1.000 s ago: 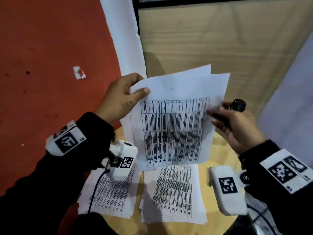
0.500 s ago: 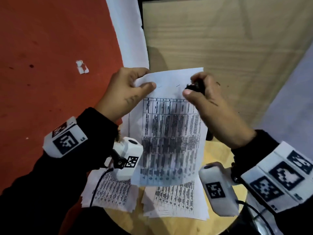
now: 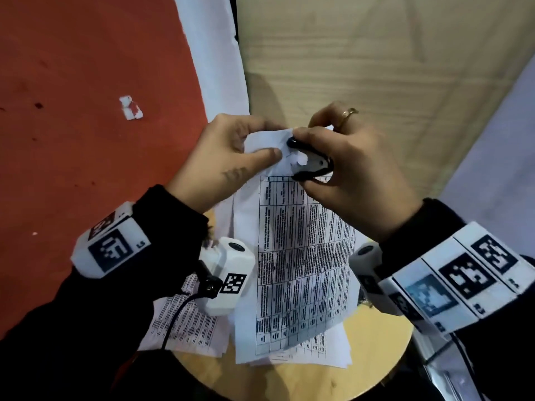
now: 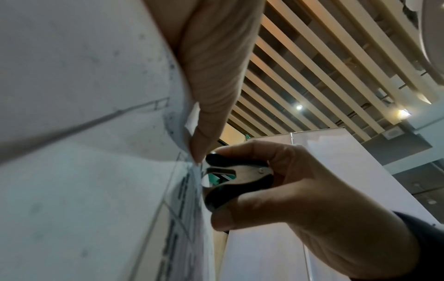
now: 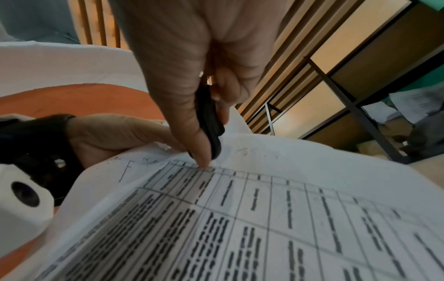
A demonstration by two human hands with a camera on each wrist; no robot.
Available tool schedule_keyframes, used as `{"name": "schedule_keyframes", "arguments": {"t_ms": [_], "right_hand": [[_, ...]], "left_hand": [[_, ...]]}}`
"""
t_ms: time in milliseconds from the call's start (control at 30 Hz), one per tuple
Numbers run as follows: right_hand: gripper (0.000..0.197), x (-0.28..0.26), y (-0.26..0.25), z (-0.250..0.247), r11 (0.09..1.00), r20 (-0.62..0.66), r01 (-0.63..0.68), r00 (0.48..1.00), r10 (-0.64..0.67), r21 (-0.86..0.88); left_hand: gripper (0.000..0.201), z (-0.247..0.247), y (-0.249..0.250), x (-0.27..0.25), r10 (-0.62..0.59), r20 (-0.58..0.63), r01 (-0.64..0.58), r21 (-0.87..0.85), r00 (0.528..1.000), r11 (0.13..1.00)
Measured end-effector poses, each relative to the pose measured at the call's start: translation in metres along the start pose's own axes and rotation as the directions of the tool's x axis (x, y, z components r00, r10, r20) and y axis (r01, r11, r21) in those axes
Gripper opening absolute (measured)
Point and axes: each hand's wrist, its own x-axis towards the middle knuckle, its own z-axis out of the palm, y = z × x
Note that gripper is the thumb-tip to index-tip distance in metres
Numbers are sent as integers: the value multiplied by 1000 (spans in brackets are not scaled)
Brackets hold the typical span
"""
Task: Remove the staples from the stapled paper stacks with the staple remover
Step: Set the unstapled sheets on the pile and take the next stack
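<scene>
Left hand [image 3: 223, 157] pinches stapled paper stack [image 3: 301, 270] at top corner; right hand [image 3: 356, 175] squeezes staple remover [image 3: 311, 163] (black grips), claws against paper just beside left thumb

Right hand [image 5: 192, 62] pinches staple remover [image 5: 210, 121] against printed paper stack [image 5: 264, 218]

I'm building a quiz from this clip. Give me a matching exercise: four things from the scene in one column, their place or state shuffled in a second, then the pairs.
1. staple remover
2. held stack
3. ring
4. paper scrap

a. on a right-hand finger
b. lying on the red floor
c. its top pinched by the left hand
d. squeezed in the right hand

Pairs: 1-d, 2-c, 3-a, 4-b
</scene>
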Motion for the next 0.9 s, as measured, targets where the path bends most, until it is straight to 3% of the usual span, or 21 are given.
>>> {"name": "schedule_keyframes", "arguments": {"t_ms": [233, 600, 900], "right_hand": [[27, 4, -1, -5, 998, 50, 35, 998, -33, -43], [23, 4, -4, -8, 993, 32, 83, 996, -81, -80], [21, 7, -5, -8, 982, 106, 113, 990, -97, -152]], "left_hand": [[20, 0, 1, 0, -42, 61, 48, -103, 997, 993], [22, -2, 10, -1, -44, 88, 49, -61, 995, 997], [22, 0, 12, -2, -54, 115, 70, -138, 992, 988]]}}
